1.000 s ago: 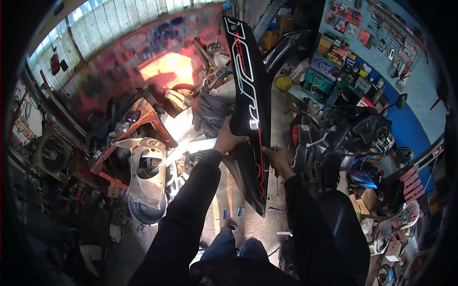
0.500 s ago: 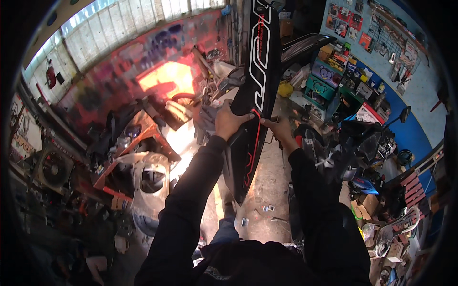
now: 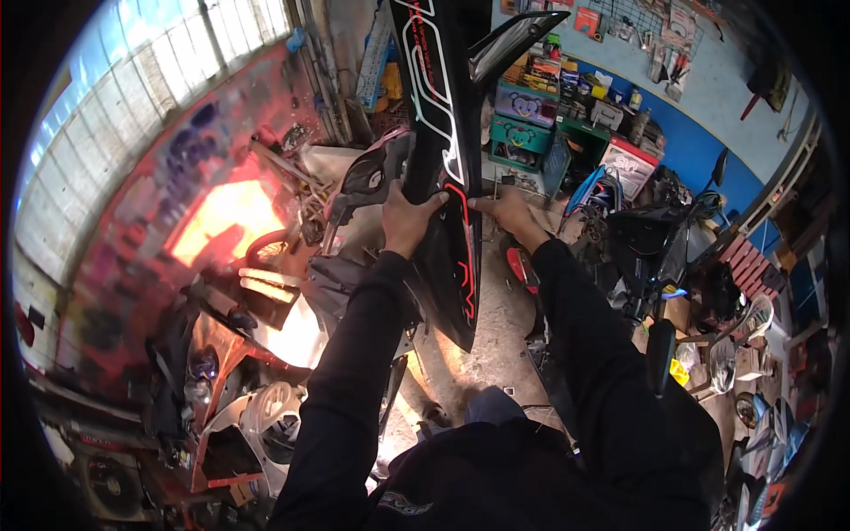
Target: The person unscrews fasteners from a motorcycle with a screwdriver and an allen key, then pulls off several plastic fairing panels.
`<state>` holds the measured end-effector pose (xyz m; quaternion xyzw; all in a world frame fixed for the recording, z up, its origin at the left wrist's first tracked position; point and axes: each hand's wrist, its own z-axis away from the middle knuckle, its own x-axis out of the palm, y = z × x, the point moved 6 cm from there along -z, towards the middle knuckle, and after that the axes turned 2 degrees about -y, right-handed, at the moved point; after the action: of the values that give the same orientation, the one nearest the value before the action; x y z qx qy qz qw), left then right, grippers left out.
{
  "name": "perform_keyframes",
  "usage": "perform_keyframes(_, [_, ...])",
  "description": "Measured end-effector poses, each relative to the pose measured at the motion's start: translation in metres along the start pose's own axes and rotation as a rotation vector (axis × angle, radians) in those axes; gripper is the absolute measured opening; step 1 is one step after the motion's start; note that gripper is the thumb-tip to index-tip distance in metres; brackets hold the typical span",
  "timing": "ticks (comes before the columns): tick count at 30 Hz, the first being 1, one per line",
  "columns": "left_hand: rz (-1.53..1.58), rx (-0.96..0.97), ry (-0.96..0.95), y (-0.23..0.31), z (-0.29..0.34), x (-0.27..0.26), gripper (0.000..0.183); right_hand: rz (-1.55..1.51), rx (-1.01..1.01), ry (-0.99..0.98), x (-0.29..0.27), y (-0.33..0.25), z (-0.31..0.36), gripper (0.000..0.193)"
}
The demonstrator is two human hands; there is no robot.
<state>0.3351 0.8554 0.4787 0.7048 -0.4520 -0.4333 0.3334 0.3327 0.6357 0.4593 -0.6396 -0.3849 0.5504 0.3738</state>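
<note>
A long glossy black motorcycle fairing panel [image 3: 434,133] with white and red striping stands in front of me, its pointed end hanging down. My left hand [image 3: 410,218] grips its left edge, thumb pressed on the face near the red stripe. On the opposite edge my right hand [image 3: 512,215] pinches the panel at about the same height, thumb on its front. The fingers behind the panel are hidden. A curved black wing-like piece [image 3: 518,44] juts out from its upper right side; whether the two are joined I cannot tell.
Discarded body panels [image 3: 232,389] and a wheel [image 3: 266,250] lie along the painted wall at left. Green drawers [image 3: 521,142] and a red-and-white box [image 3: 630,168] stand at the far right. A dark motorcycle [image 3: 651,239] with mirrors is close to my right arm.
My view has swung to the right, so the surroundings shift left in the picture. Both hands keep their hold on the fairing panel, which now appears tilted the other way.
</note>
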Motion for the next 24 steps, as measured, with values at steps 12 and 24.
perform_keyframes(12, [-0.008, 0.007, -0.104, -0.054, -0.138, 0.141, 0.067, -0.122, 0.018, 0.115, -0.067, 0.093, -0.181, 0.046])
perform_keyframes(24, [0.085, -0.094, -0.128, -0.076, -0.323, 0.364, 0.058, 0.060, 0.171, 0.150, -0.205, 0.183, -0.383, 0.047])
